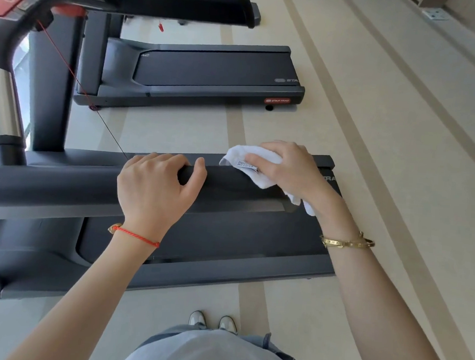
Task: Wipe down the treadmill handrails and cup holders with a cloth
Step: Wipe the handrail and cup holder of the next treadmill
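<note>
A black padded handrail (60,183) of the near treadmill runs from the left edge to the middle of the view. My left hand (153,190) grips it from above, fingers curled over the top. My right hand (291,170) presses a white cloth (249,159) with a small label onto the rail's free end, just right of the left hand. Part of the cloth hangs below the wrist. The cup holders are not visible.
The near treadmill's deck (212,234) lies below the rail. A red safety cord (76,76) runs down from the console (8,2) at the upper left. A second treadmill (211,69) stands beyond. My shoes (212,321) stand on beige floor.
</note>
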`<state>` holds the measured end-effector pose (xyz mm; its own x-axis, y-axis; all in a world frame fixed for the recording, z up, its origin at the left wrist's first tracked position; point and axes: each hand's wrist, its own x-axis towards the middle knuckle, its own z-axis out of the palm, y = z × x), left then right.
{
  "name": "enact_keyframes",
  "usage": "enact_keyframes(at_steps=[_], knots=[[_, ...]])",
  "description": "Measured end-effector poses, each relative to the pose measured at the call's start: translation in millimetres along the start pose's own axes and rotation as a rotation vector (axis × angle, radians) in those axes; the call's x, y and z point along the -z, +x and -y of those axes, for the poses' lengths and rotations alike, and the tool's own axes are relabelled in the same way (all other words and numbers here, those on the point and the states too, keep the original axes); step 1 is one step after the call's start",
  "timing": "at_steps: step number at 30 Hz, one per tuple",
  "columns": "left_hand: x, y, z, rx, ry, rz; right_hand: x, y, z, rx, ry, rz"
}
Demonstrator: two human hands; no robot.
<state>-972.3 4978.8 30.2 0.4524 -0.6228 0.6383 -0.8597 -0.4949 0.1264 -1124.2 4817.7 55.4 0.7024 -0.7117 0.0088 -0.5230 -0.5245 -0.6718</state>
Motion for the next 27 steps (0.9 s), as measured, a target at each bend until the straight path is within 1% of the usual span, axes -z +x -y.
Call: enact_keyframes(at_steps=[1,2,5,7,9,12,13,15,16,17,18,20,22,23,25,27], knots=[[0,0,0,-0.003,0.0,-0.004,0,-2,1,0.001,-0.004,-0.003],[0,0,0,-0.006,0.0,-0.008,-2,-6,0,0.029,-0.049,-0.049],[-1,1,1,-0.014,0.004,-0.001,-14,-19,5,0.196,-0.275,-0.277],[-2,0,2,-0.018,-0.002,0.0,-25,-24,15,0.287,-0.406,-0.346],[-3,0,3,-0.021,-0.015,-0.006,-34,-25,24,0.32,-0.466,-0.384],[-4,-1,5,-0.034,-0.025,-0.004,-30,-21,20,0.31,-0.404,-0.351],[-4,-1,5,-0.038,-0.025,-0.004,-25,-18,15,0.261,-0.333,-0.318],[-4,-1,5,-0.042,-0.027,-0.013,-14,-11,3,0.109,-0.072,-0.243],[-5,-2,4,-0.043,-0.03,-0.024,-12,-10,0,0.06,0.027,-0.237],[-6,-2,4,-0.043,-0.033,-0.033,-14,-11,0,0.044,0.04,-0.26],[-6,-3,4,-0.042,-0.038,-0.038,-18,-15,1,0.052,-0.02,-0.308],[-6,-2,4,-0.042,-0.045,-0.047,-30,-27,2,0.095,-0.173,-0.454],[-6,-2,4,-0.043,-0.046,-0.062,-40,-41,6,0.131,-0.23,-0.591],[-6,-2,4,-0.043,-0.047,-0.064,-44,-46,8,0.148,-0.248,-0.626],[-6,-2,3,-0.045,-0.053,-0.063,-42,-45,9,0.176,-0.275,-0.634],[-5,-2,3,-0.04,-0.055,-0.062,-33,-32,9,0.126,-0.262,-0.545]])
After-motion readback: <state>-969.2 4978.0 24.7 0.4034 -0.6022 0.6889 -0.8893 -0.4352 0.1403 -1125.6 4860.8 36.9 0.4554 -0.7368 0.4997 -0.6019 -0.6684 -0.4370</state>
